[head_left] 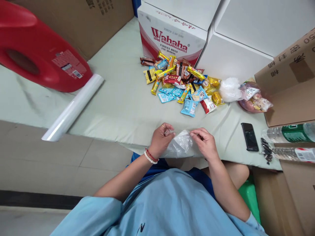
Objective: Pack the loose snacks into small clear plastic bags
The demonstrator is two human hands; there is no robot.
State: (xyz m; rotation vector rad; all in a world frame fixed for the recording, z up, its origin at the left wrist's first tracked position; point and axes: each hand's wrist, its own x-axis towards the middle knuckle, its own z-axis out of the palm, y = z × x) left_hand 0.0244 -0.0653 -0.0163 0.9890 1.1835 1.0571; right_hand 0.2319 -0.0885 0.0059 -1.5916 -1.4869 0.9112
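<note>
Between my hands, at the front edge of the pale green covered table, is a clear plastic bag (180, 144). My left hand (161, 139) pinches the bag's left side, with fingers curled. On the opposite side, my right hand (204, 141) grips the bag's edge between thumb and fingers. The bag looks crumpled and hangs slightly over the table edge. Beyond my hands lies a pile of wrapped snacks (176, 77) in yellow, blue, red and brown packets.
A red jug (49, 62) and a white plastic film roll (73, 106) lie left. A Wahaha carton (169, 39) stands behind the snacks. Rightward are a knotted clear bag (231, 89), a filled snack bag (256, 98), a phone (249, 137) and two plastic bottles (287, 133).
</note>
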